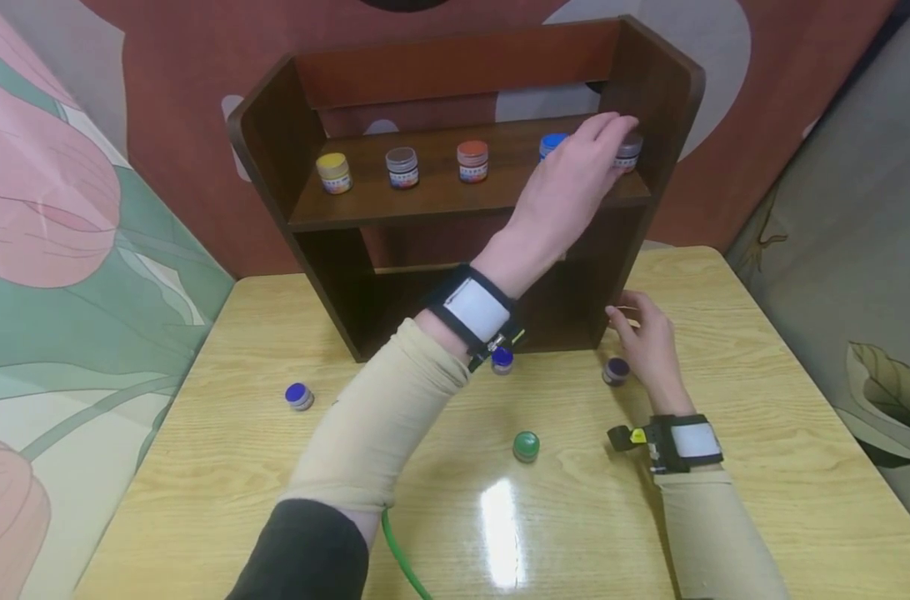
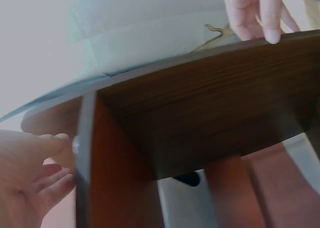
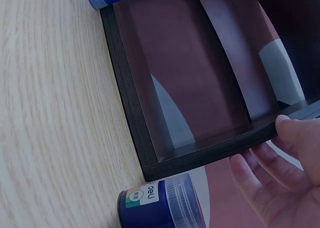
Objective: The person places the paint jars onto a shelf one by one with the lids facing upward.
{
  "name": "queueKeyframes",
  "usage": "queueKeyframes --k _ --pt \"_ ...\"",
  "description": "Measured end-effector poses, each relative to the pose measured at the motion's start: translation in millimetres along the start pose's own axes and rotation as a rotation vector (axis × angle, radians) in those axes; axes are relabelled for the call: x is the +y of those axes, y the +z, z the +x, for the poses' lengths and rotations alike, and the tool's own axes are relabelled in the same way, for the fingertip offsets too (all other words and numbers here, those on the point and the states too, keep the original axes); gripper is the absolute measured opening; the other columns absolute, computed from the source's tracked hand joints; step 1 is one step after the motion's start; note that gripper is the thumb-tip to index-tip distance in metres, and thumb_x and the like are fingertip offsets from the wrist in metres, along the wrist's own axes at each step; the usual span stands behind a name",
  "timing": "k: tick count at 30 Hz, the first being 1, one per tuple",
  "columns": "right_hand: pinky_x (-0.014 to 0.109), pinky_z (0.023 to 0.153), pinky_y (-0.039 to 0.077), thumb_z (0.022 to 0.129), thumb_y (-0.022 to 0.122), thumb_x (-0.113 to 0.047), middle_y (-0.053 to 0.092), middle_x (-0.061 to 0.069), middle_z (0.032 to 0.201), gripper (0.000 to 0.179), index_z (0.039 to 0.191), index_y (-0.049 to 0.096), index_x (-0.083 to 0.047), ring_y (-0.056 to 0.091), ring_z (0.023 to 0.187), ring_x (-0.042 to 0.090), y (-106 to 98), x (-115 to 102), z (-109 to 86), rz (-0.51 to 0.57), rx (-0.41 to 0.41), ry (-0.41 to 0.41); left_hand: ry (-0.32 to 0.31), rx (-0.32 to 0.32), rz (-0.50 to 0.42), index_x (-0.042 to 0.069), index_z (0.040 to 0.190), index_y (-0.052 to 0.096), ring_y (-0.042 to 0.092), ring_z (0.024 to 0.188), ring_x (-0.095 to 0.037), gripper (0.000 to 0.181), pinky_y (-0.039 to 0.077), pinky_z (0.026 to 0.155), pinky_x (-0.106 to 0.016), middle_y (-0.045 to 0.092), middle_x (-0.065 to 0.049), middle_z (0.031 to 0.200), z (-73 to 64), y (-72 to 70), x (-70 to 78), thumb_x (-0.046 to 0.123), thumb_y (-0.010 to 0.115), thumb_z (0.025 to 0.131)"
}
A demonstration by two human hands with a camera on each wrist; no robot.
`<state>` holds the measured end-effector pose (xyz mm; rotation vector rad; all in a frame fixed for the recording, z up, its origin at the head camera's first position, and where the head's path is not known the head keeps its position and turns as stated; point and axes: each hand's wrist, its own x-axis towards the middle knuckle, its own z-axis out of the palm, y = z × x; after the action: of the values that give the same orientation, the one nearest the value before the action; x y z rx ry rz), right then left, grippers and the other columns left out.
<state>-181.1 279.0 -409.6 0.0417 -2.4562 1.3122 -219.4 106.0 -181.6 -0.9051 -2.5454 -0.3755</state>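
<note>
My left hand (image 1: 571, 187) reaches up to the right end of the upper shelf, its fingers around a grey-topped paint jar (image 1: 629, 156). In the left wrist view, the shelf board hides most of that jar beside the left hand's fingertips (image 2: 64, 137). Lower down, my right hand (image 1: 646, 342) holds the right side panel of the dark brown wooden shelf (image 1: 395, 212). Its thumb lies on the panel's front edge and the fingers (image 3: 242, 170) on the outer side. A dark purple paint jar (image 1: 616, 372) stands on the table just below this hand.
Along the upper shelf stand yellow (image 1: 334, 173), brown (image 1: 402, 167), red (image 1: 472, 161) and blue (image 1: 552, 144) paint jars. On the table (image 1: 200, 483) are two blue-purple jars (image 1: 299, 396) and a green jar (image 1: 526, 447). A green cable (image 1: 401, 557) hangs by the left sleeve.
</note>
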Motion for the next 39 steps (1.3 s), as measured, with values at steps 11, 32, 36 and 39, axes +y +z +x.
queueKeyframes --k 11,32,36,39 --pt "0.018 0.086 0.058 0.104 0.053 -0.023 0.063 0.025 0.129 0.038 0.13 0.055 0.004 0.067 0.111 0.039 0.7 -1.5 0.1 -0.011 0.006 -0.006 0.037 0.101 0.088 0.021 0.14 0.055 0.065 0.116 -0.008 0.04 0.056 0.073 -0.019 0.063 0.006 0.137 -35.5 -25.5 -6.8 0.037 0.053 0.103" --pt "0.009 0.083 0.054 0.104 0.053 -0.024 0.064 0.025 0.128 0.04 0.132 0.055 0.004 0.068 0.104 0.034 1.2 -2.7 1.0 -0.02 0.002 0.005 -0.043 0.137 0.035 0.017 0.119 0.069 0.07 0.095 -0.016 0.028 0.058 0.074 -0.025 0.075 0.0 0.111 -135.2 -8.2 -62.7 0.034 0.067 0.096" --pt "0.015 0.086 0.057 0.103 0.053 -0.025 0.065 0.023 0.127 0.04 0.131 0.056 0.003 0.068 0.098 0.018 0.9 -2.5 0.7 -0.042 0.004 0.016 -0.121 0.053 0.034 0.017 0.118 0.069 0.07 0.097 -0.019 0.029 0.06 0.077 -0.03 0.074 -0.001 0.112 -161.7 -3.2 -80.3 0.034 0.069 0.095" --pt "0.015 0.086 0.057 0.103 0.053 -0.026 0.065 0.023 0.127 0.04 0.131 0.055 0.003 0.068 0.098 0.02 0.9 -2.5 0.8 -0.04 0.001 0.015 -0.18 0.004 0.044 0.017 0.118 0.07 0.07 0.095 -0.023 0.03 0.06 0.075 -0.034 0.075 -0.003 0.112 -182.6 -0.2 -95.7 0.033 0.071 0.093"
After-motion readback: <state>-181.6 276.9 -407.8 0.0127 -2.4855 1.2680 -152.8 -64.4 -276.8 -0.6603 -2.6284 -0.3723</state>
